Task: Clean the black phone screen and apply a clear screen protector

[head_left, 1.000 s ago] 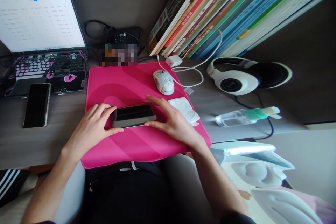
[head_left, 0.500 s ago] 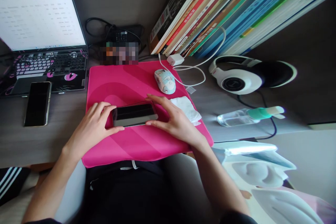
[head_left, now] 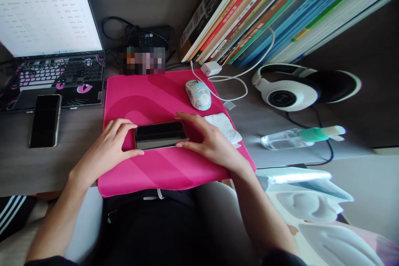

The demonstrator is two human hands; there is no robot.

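Note:
A dark-screened smartphone (head_left: 160, 134) lies face up and lengthwise on the pink desk mat (head_left: 149, 170). My left hand (head_left: 107, 143) is at its left end, fingers and thumb apart; the index fingertip is by the top left corner and the thumb lies just below the lower edge. Around the right end, my right hand (head_left: 207, 139) has its index finger along the upper edge and its thumb at the lower edge. A crumpled white tissue (head_left: 222, 128) sits just behind the right hand. The patterned mouse (head_left: 198, 95) rests farther back on the mat.
On the left stand a laptop (head_left: 56, 75) and a second phone (head_left: 45, 121), partly over the laptop's front edge. Books (head_left: 224, 16) lean at the back, near a white charger (head_left: 211, 68) with cable. Headphones (head_left: 286, 89) and a clear bottle (head_left: 286, 139) are on the right.
My left hand has slid slightly left, its thumb drawing back along the phone's lower edge. My right hand keeps its place around the phone's right end. The view has shifted a little.

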